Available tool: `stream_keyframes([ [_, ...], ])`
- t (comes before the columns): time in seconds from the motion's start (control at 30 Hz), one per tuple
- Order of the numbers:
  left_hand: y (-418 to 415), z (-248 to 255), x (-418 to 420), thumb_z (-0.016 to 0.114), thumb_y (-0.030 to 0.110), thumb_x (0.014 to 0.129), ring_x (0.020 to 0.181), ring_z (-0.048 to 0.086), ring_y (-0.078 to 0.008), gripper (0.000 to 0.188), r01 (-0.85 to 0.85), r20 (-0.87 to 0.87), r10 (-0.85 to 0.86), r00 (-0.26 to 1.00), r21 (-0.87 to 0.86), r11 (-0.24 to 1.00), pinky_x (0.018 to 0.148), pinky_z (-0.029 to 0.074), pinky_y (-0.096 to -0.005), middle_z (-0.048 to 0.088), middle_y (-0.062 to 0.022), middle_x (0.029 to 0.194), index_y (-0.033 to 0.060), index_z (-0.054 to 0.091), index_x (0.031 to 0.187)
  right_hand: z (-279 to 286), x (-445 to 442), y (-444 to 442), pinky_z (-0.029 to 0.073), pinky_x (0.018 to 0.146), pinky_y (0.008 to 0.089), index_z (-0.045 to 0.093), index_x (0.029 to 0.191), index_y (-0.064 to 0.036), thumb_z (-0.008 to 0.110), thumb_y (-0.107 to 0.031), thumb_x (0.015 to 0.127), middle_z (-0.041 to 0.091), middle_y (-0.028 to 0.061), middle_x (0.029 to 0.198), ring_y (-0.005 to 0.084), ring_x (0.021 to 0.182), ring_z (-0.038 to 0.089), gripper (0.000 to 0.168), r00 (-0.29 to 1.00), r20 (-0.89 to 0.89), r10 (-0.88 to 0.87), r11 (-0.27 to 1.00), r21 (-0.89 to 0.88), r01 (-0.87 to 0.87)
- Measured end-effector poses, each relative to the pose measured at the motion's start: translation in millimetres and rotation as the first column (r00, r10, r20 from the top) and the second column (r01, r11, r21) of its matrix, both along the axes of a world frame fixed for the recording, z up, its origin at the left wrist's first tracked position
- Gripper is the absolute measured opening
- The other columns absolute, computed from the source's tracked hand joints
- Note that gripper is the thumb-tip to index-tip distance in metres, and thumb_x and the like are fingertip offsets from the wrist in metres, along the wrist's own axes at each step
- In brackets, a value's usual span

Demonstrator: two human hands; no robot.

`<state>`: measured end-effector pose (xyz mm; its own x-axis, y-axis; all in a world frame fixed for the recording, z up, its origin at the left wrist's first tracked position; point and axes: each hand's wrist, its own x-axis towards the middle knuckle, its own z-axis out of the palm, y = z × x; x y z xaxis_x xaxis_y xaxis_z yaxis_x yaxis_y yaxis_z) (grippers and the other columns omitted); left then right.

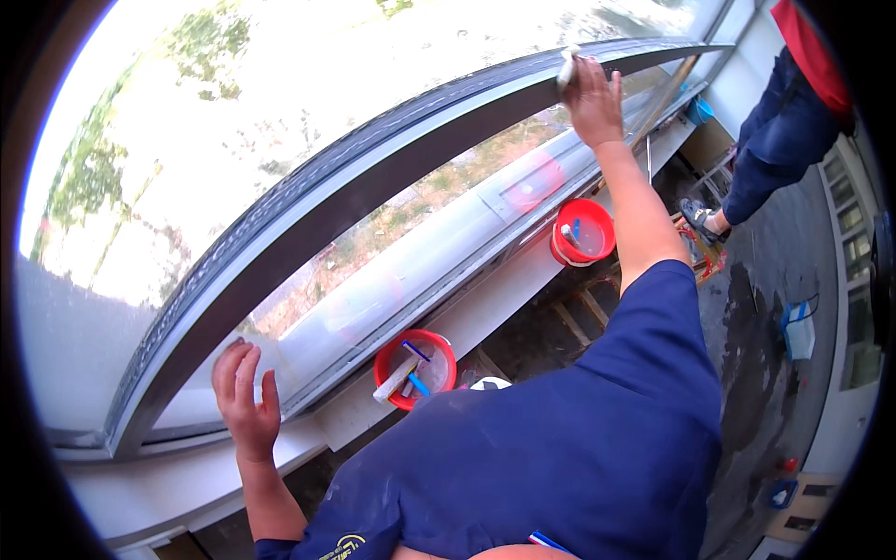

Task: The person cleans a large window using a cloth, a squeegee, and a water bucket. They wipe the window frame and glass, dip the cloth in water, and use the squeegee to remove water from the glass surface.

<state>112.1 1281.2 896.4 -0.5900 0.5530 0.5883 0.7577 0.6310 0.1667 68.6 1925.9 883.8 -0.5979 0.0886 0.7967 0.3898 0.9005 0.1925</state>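
Note:
At the upper right of the head view, my right hand presses a whitish cloth to the dark metal window rail. My right arm is stretched out, and part of the cloth is hidden by the fingers. My left hand is raised at the lower left, holding nothing, its thumb apart from the slightly bent fingers. The fingertips are close to the lower window pane; whether they touch it I cannot tell. A large upper pane with wet streaks rises beyond the rail.
On the white sill stand a red bucket holding a washer and blue-handled tools and another red bucket with water and tools. A person stands on a wooden support at right. Below are a ladder and wet floor.

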Motion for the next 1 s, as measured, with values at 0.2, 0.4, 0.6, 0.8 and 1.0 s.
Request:
stream_keyframes([
  [0.2,131,34,-51,0.073,0.035,0.077,0.132,0.035,-0.0303,0.074,-0.12,-0.363,0.02,0.931,-0.253,0.96,0.109,0.023,-0.0488,0.04,-0.0106,0.139,0.0073,0.041,0.137,-4,-22,-212,0.031,0.099,0.0454,0.055,0.106,-0.007,0.04,-0.041,0.098,0.053,0.0113,0.108,0.0265,0.108,0.047,0.038,0.61,-0.582,0.538,0.695,-0.103,-0.712],
  [0.4,171,8,-77,0.075,0.04,0.074,0.12,0.039,-0.0275,0.078,-0.426,-0.621,0.226,0.75,-0.192,0.884,0.103,0.026,-0.044,0.044,-0.0072,0.128,0.01,0.041,0.137,-4,-41,-189,0.03,0.098,0.044,0.056,0.099,-0.014,0.044,-0.035,0.094,0.055,0.0054,0.102,0.0228,0.104,0.05,0.024,0.653,-0.566,0.504,0.764,-0.061,-0.642],
  [0.6,168,-2,-87,0.077,0.037,0.073,0.114,0.045,-0.03,0.07,-0.462,-0.73,0.225,0.646,-0.138,0.876,0.097,0.035,-0.0445,0.047,-0.0086,0.122,0.009,0.046,0.13,-4,-55,72,0.033,0.093,0.0442,0.057,0.092,-0.014,0.049,-0.024,0.088,0.058,0.0071,0.098,0.0255,0.1,0.052,0.014,0.744,-0.58,0.332,0.909,-0.015,-0.417],
  [0.8,160,2,-79,0.078,0.038,0.072,0.112,0.047,-0.0339,0.071,-0.544,-0.799,0.229,0.556,-0.141,0.827,0.095,0.039,-0.0469,0.048,-0.0136,0.121,0.0048,0.047,0.127,-7,-66,301,0.041,0.092,0.043,0.058,0.094,-0.007,0.041,-0.02,0.095,0.06,0.0137,0.102,0.0333,0.102,0.054,0.022,0.774,-0.618,0.137,0.964,-0.097,-0.248],
  [1.0,142,-20,-109,0.08,0.031,0.072,0.11,0.047,-0.0347,0.069,-0.567,-0.833,0.234,0.502,-0.113,0.816,0.095,0.039,-0.0473,0.048,-0.0154,0.117,0.0029,0.047,0.125,3,-76,400,0.039,0.098,0.0415,0.055,0.118,-0.008,0.038,-0.035,0.098,0.055,0.0163,0.122,0.0334,0.116,0.049,0.038,0.678,-0.687,-0.261,0.755,-0.583,-0.299],
])
